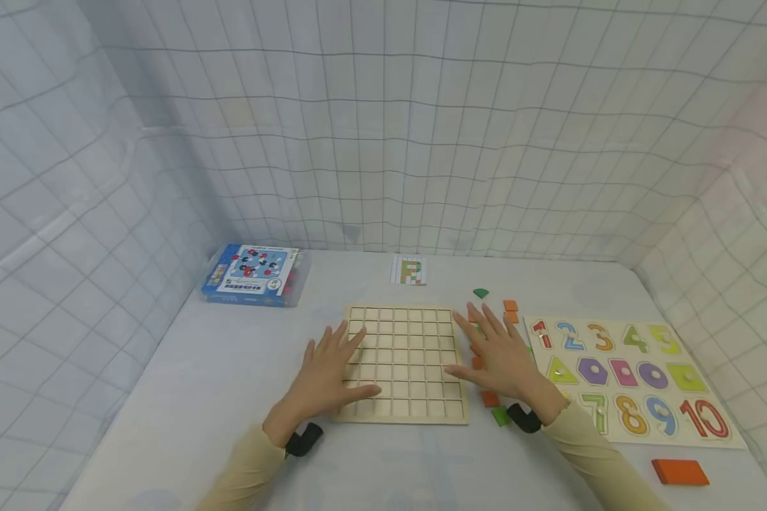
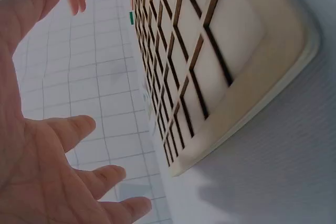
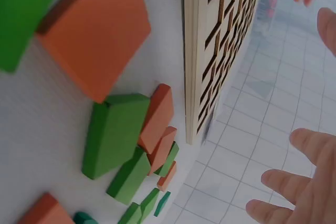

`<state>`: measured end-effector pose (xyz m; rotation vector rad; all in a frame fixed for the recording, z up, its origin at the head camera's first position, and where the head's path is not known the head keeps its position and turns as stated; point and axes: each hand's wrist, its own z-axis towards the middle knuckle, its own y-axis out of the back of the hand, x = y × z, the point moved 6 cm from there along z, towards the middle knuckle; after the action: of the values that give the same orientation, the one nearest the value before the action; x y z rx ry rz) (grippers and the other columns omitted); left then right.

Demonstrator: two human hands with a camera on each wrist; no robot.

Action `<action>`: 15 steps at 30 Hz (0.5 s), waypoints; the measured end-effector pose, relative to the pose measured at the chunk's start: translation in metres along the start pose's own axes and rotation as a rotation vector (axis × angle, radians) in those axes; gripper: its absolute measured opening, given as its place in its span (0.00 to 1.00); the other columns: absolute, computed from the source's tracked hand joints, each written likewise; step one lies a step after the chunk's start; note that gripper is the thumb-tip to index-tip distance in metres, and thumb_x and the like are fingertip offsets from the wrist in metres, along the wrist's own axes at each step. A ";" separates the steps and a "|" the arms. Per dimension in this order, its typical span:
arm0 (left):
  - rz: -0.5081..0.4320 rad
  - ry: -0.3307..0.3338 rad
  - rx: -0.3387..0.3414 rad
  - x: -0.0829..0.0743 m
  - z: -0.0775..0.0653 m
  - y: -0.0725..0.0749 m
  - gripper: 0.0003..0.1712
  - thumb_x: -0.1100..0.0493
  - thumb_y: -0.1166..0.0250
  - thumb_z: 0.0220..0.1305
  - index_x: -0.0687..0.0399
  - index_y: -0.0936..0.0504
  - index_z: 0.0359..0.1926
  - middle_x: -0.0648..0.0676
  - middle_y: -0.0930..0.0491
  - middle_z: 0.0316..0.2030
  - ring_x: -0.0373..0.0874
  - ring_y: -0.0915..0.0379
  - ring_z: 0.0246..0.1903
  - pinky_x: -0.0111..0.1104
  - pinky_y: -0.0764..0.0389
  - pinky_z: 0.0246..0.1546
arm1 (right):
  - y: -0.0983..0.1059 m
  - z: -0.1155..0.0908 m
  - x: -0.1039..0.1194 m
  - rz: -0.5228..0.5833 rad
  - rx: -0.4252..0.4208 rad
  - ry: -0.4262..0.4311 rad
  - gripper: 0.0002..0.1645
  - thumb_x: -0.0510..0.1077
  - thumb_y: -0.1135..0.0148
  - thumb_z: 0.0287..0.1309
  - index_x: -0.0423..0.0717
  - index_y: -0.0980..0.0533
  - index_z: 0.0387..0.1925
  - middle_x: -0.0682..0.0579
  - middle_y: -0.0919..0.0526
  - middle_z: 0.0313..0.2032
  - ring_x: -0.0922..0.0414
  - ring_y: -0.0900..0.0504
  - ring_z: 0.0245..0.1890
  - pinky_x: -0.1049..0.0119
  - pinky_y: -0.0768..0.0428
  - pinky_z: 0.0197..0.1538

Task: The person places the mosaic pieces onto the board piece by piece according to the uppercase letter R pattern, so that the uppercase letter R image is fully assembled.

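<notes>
A square wooden grid board (image 1: 409,369) lies on the table with bare compartments. My left hand (image 1: 324,372) is spread above its left edge, holding nothing. In the left wrist view, the fingers (image 2: 73,132) are apart from the board (image 2: 210,114). Over the right edge hovers my right hand (image 1: 501,358), fingers splayed and nothing gripped. Beneath and beside that hand lie several orange tiles (image 1: 490,399) and green tiles (image 1: 501,416), partly hidden by it. The right wrist view shows a large orange tile (image 3: 100,35) and a green tile (image 3: 115,135) close to the board's side.
Behind the board sits a small pattern card (image 1: 409,270). A blue boxed set (image 1: 252,275) stands at the back left. To the right lies a number-and-shape puzzle board (image 1: 633,383), with an orange block (image 1: 680,472) in front of it. A green quarter-round piece (image 1: 481,292) rests behind the tiles.
</notes>
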<state>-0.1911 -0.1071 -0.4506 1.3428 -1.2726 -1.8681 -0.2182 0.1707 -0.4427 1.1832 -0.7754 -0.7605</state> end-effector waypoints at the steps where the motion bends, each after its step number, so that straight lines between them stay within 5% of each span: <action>1: -0.039 0.026 0.007 0.003 -0.003 -0.003 0.59 0.26 0.37 0.48 0.50 0.46 0.74 0.65 0.55 0.71 0.67 0.63 0.69 0.64 0.60 0.62 | 0.000 0.000 -0.001 0.009 -0.008 -0.003 0.54 0.78 0.52 0.53 0.52 0.46 0.73 0.44 0.49 0.72 0.42 0.55 0.71 0.37 0.53 0.65; 7: -0.180 0.149 0.013 0.016 -0.016 -0.021 0.62 0.31 0.31 0.46 0.59 0.46 0.72 0.69 0.48 0.68 0.67 0.56 0.67 0.61 0.54 0.63 | 0.002 -0.001 -0.005 0.065 -0.101 0.012 0.49 0.69 0.41 0.54 0.45 0.38 0.68 0.42 0.36 0.66 0.41 0.40 0.66 0.38 0.38 0.60; 15: -0.264 0.173 -0.042 0.018 -0.021 -0.036 0.61 0.38 0.25 0.42 0.64 0.42 0.70 0.72 0.49 0.67 0.68 0.60 0.68 0.58 0.59 0.65 | 0.011 0.005 -0.014 0.124 -0.278 0.039 0.40 0.57 0.31 0.52 0.40 0.30 0.61 0.40 0.28 0.58 0.43 0.22 0.48 0.51 0.20 0.40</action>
<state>-0.1745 -0.1141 -0.4919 1.6772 -1.0038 -1.8880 -0.2289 0.1825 -0.4324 0.8893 -0.6796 -0.7144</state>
